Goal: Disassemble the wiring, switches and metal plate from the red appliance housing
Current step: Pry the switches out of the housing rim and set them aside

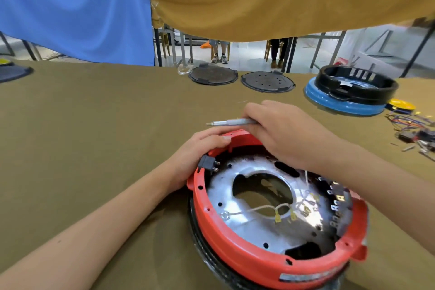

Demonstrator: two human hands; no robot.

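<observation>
The red appliance housing (237, 252) lies upside down on the table in front of me. Inside it sits a shiny metal plate (244, 219) with a large central hole. White wires with yellow crimp terminals (280, 213) lie loose across the plate. A row of switch terminals (336, 202) lines the right inner wall, and a black power socket (208, 163) sits in the left rim. My left hand (200, 148) grips the housing's far left rim. My right hand (282, 132) hovers over the far rim and holds a grey screwdriver (231, 122) pointing left.
Two dark round lids (213, 75) (267, 81) lie at the table's far edge. A black ring on a blue base (350, 92) stands far right. Loose wires and small parts (414, 129) lie at the right edge. Blue and ochre cloth hangs overhead.
</observation>
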